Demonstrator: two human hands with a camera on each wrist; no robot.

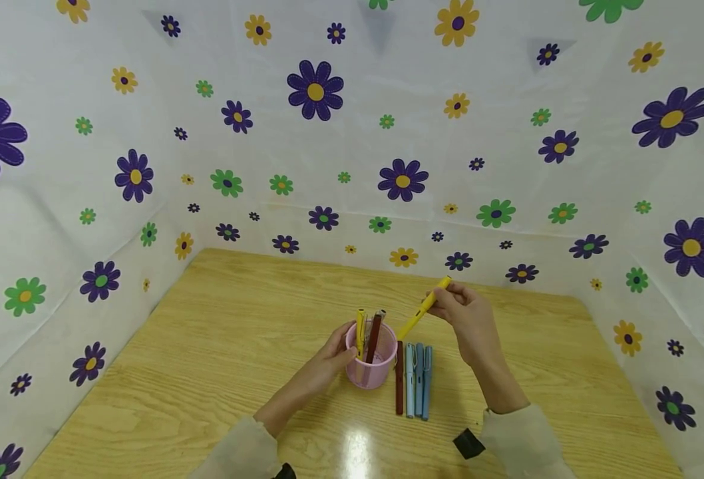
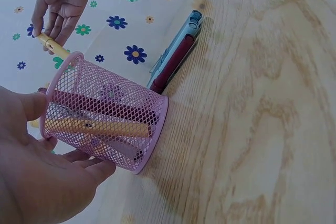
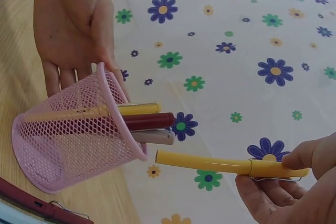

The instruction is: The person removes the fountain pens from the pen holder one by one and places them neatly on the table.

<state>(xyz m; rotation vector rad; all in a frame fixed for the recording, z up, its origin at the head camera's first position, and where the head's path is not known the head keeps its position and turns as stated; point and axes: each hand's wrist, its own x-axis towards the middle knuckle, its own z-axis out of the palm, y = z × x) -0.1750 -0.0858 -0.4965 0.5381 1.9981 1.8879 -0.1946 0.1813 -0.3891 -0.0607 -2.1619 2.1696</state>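
Yellow pen held over pink mesh cup, centre of the head view.

I see the right hand pinching a yellow pen, its tip just beside the rim of the cup. The left hand rests against the cup, fingers straight. Three pens lie on the table right of the cup.

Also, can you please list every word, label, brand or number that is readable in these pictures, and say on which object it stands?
No readable text in any view.
Yellow pen in the right hand: no print visible.
Pink mesh cup at the left hand: no label.
Pens in the cup: no marking visible.
Pens on the table: too small to tell.
Flowered cloth: pattern only.
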